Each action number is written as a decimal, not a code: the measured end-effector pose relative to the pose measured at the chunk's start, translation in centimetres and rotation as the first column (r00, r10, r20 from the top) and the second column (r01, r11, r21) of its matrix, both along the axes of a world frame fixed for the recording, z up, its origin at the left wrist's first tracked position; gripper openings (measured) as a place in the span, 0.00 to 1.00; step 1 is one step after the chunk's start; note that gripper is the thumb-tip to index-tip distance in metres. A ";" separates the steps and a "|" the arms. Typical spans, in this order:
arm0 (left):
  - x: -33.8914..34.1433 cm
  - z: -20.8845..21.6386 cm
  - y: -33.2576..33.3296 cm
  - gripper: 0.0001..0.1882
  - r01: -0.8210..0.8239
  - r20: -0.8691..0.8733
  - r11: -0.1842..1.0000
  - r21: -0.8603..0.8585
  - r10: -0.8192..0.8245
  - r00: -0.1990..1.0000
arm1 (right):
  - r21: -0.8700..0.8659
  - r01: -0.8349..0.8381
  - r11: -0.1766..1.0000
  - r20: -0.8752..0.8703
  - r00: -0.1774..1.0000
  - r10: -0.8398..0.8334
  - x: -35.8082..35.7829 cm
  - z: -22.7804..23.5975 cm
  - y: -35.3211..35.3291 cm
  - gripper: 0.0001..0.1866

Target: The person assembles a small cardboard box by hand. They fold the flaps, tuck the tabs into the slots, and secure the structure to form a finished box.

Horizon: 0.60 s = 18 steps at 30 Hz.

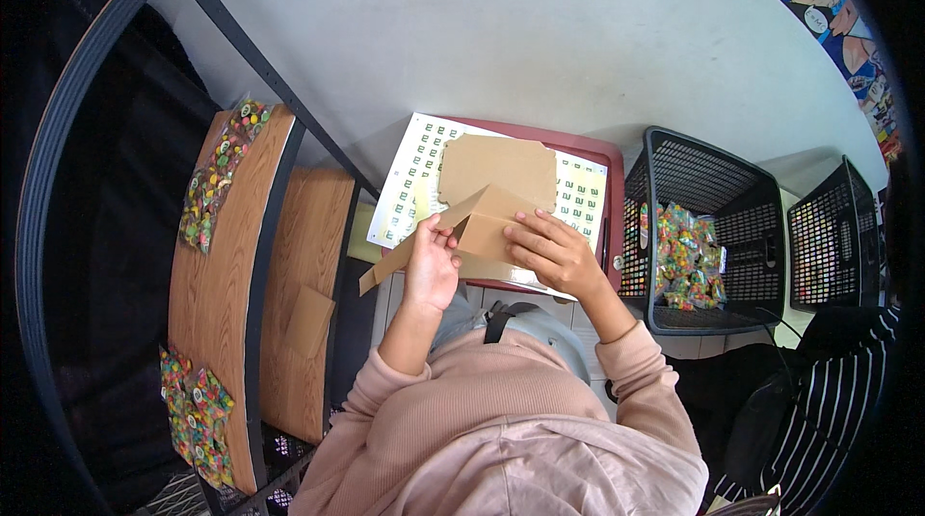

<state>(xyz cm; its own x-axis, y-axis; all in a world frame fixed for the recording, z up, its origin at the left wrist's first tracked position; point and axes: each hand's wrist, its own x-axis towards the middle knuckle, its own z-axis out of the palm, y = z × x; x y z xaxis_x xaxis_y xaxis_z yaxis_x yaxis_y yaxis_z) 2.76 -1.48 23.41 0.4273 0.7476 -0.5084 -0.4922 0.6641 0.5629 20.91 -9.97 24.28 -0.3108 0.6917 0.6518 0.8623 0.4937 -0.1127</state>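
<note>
A partly folded brown cardboard box blank (489, 235) is between my two hands, raised above the small table. My left hand (431, 264), palm turned up, pinches its left side near a long flap that slants down to the left. The fingers of my right hand (553, 248) lie across the right panel, gripping it; the thumb is hidden. Beyond the blank, a flat brown cardboard piece (501, 164) with notched corners lies on a white sheet of printed labels (405, 184).
The label sheet rests on a dark red table (588, 145). At right stand a black crate (718, 169) holding candy bags (689, 261) and another black crate (829, 237). At left, wooden shelves (231, 294) carry candy bags (217, 179) and folded cardboard (310, 321).
</note>
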 end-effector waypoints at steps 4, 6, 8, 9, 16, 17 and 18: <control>0.8 0.2 -1.5 0.13 -0.044 -0.080 0.984 0.172 0.058 0.995 | 0.103 0.055 0.993 -0.037 0.998 -0.052 -0.7 -0.1 0.3 0.10; 1.0 0.0 -2.1 0.14 -0.087 -0.080 0.962 0.260 0.111 0.991 | 0.139 0.084 0.987 -0.082 0.994 -0.073 -1.1 -0.5 0.4 0.10; 1.3 -0.6 -2.4 0.15 -0.153 -0.053 0.930 0.333 0.180 0.982 | 0.176 0.114 0.978 -0.140 0.986 -0.090 -1.6 -1.2 0.4 0.09; 1.4 -0.2 -2.6 0.15 -0.185 -0.001 0.929 0.320 0.196 0.981 | 0.194 0.130 0.972 -0.174 0.980 -0.096 -1.9 -1.6 0.4 0.09; 1.6 -0.2 -2.3 0.20 -0.158 0.108 0.950 0.269 0.134 0.985 | 0.277 0.126 0.953 -0.172 0.982 -0.080 -3.0 -1.6 0.1 0.09; 1.8 -0.2 -2.4 0.20 -0.154 0.092 0.957 0.247 0.136 0.987 | 0.286 0.135 0.949 -0.161 0.983 -0.091 -3.2 -1.6 -0.1 0.09; 1.9 -0.2 -2.4 0.21 -0.151 0.076 0.963 0.225 0.137 0.988 | 0.292 0.130 0.948 -0.158 0.984 -0.086 -3.3 -1.8 -0.1 0.10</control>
<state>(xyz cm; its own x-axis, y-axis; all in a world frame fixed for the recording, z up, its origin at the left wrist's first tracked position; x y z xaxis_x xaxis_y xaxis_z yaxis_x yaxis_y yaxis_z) 4.70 -3.89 23.20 0.3305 0.8971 -0.2933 -0.6099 0.4402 0.6590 17.63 -10.04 22.52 -0.1347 0.4817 0.8659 0.8982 0.4284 -0.0986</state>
